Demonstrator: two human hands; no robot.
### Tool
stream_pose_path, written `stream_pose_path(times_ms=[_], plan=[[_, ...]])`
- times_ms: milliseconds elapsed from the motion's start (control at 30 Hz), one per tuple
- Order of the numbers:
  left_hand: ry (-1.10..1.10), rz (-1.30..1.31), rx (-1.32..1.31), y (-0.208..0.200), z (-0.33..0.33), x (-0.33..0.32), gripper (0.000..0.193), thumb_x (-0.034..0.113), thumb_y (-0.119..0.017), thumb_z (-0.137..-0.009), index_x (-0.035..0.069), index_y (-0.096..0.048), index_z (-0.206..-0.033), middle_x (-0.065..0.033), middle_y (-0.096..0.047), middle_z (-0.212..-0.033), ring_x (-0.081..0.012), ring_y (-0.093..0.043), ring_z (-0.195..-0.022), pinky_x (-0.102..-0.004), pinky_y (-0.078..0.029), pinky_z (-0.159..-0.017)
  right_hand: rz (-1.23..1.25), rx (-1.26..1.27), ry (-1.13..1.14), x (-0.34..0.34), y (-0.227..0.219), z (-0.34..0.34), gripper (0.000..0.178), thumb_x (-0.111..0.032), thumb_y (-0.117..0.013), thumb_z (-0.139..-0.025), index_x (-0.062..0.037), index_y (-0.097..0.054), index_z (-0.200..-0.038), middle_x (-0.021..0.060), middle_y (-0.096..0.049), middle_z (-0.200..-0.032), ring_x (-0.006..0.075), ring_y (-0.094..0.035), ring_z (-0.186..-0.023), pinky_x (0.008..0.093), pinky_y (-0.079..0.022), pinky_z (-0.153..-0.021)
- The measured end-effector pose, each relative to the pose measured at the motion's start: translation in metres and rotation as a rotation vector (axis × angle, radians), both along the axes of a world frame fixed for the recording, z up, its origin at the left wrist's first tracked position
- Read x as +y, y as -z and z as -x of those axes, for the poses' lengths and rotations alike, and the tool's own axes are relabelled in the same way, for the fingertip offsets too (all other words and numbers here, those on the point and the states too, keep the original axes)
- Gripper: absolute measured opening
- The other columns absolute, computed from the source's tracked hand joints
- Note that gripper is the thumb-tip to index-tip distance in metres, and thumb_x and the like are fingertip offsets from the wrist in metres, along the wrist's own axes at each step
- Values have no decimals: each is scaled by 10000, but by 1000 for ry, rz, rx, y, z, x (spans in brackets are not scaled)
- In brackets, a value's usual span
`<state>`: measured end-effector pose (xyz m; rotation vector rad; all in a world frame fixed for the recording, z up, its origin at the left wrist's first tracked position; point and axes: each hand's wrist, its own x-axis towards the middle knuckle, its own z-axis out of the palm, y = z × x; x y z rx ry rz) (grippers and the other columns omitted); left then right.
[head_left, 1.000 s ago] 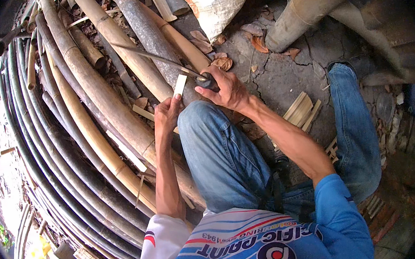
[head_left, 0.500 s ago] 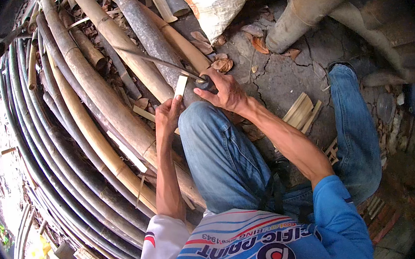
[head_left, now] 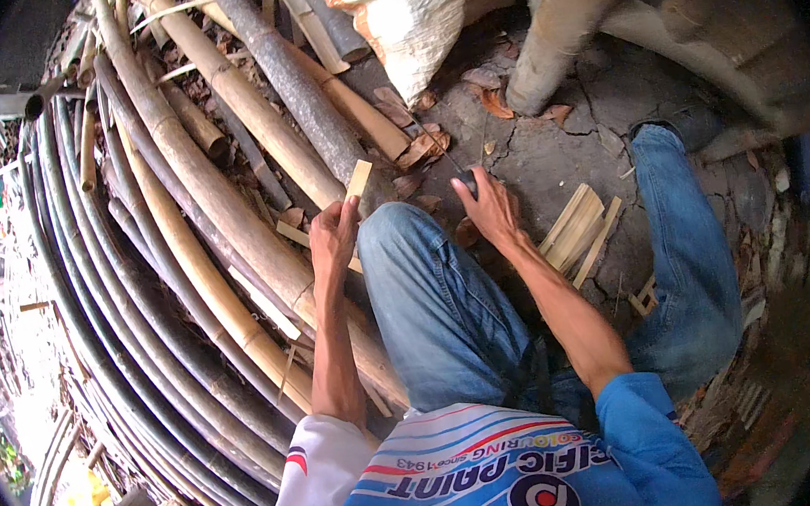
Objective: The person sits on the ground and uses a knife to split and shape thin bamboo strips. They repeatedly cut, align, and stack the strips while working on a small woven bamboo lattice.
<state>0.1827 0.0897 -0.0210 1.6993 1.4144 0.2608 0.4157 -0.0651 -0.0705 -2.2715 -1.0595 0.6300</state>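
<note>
In the head view, the left hand [head_left: 331,235] is closed around a short pale strip [head_left: 359,176], whose upper end sticks out near the raised knee [head_left: 402,239]. The right hand [head_left: 493,209] has its fingers wrapped on a thin tool's dark handle [head_left: 464,182], apart from the strip.

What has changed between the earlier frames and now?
The right hand has moved to the right and back toward the body, carrying the dark-handled knife away from the bamboo strip; it now points more forward than leftward. Nothing was let go. The left hand still holds the strip beside the raised knee.
</note>
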Motion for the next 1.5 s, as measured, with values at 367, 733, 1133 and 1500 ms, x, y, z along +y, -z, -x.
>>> stream_pose_path(times_ms=[367, 733, 1133, 1500], plan=[[152, -90, -128, -114, -41, -67, 461, 431, -603, -944, 20, -613, -735, 12, -491, -592, -72, -439, -552, -244, -329, -503, -518, 348, -176, 8, -104, -40, 318, -260, -590, -935, 25, -650, -1063, 177, -689, -911, 293, -667, -851, 380, -510, -761], [391, -101, -63, -126, -66, -121, 452, 376, -587, -959, -31, -559, -765, -61, -404, -596, -134, -363, -579, -326, -343, -536, -447, 284, -317, -57, -173, -35, 168, -129, -656, -831, 36, -622, -827, 161, -666, -775, 213, -658, -741, 351, -499, -673], [479, -289, 84, -121, -85, -167, 394, 383, -540, -966, 19, -679, -907, -226, -632, -769, -428, -602, -750, -447, -456, -661, -358, 216, -146, -98, -123, -22, 152, -87, -590, -886, 21, -483, -893, 179, -541, -866, 337, -556, -835, 432, -434, -759], [525, -447, 195, -110, -84, -177, 385, 366, -539, -964, 23, -672, -851, -238, -641, -785, -450, -614, -782, -497, -462, -656, -481, 176, -32, -107, -107, -1, 145, -73, -601, -883, 13, -484, -875, 188, -527, -860, 358, -545, -834, 437, -428, -752]])
